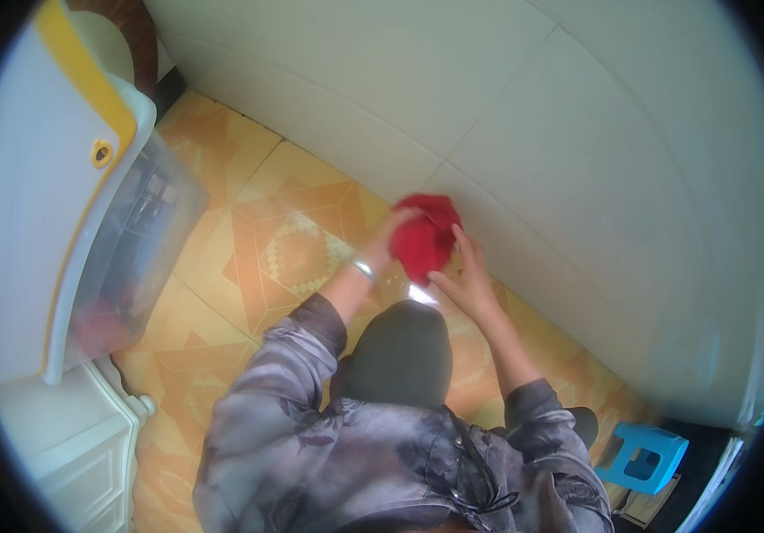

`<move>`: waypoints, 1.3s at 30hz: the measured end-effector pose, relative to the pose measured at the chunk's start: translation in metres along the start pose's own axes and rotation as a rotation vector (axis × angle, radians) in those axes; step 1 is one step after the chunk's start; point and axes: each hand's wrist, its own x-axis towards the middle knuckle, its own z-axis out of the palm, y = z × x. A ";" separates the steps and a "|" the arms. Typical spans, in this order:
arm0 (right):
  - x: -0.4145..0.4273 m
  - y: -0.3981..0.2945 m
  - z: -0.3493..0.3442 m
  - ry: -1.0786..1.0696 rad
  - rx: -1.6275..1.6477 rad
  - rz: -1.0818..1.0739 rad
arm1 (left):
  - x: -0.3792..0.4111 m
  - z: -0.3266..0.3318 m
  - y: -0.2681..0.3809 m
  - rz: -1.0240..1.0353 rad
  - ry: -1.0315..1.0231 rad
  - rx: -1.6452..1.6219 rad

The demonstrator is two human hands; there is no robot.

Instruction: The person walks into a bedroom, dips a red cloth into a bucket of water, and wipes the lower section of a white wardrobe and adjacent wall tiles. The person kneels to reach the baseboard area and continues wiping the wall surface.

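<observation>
A crumpled red cloth (425, 240) is held up in front of me, close to the wall. My left hand (385, 236), blurred and with a silver bangle (363, 268) at the wrist, grips its left side. Some of the left fingers are hidden against the fabric. My right hand (472, 270) has its thumb at the cloth's lower edge and a fingertip at its right edge. Beneath the cloth is my knee in dark trousers (398, 353).
A clear plastic storage box (149, 226) with a white and yellow lid (35, 180) rests on a white cabinet (82, 446) at left. A pale wall (521, 166) rises ahead from the patterned tile floor (215, 260). A blue plastic stool (648, 456) stands at lower right.
</observation>
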 end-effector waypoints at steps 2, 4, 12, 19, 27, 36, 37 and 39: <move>-0.022 -0.004 -0.033 -0.025 -0.033 -0.027 | 0.010 -0.037 0.055 0.371 0.104 -0.078; -0.068 -0.002 -0.085 -0.018 -0.182 0.044 | 0.023 -0.053 0.117 0.644 0.369 -0.074; -0.261 0.033 -0.206 0.345 -0.326 0.452 | 0.112 -0.115 0.100 0.771 0.779 0.336; -0.300 0.039 -0.226 0.575 -0.215 0.534 | 0.114 0.002 -0.089 -0.188 0.726 -0.151; -0.346 0.071 -0.226 0.640 0.200 0.572 | 0.052 0.258 -0.178 -0.570 0.073 -0.105; -0.324 0.120 -0.252 0.884 1.143 0.226 | -0.033 0.404 -0.318 -0.557 -0.812 0.971; -0.332 0.131 -0.251 0.944 1.259 0.169 | -0.030 0.405 -0.314 -0.465 -0.934 1.141; -0.357 0.159 -0.262 0.994 1.412 0.205 | -0.025 0.411 -0.311 0.063 -0.901 1.708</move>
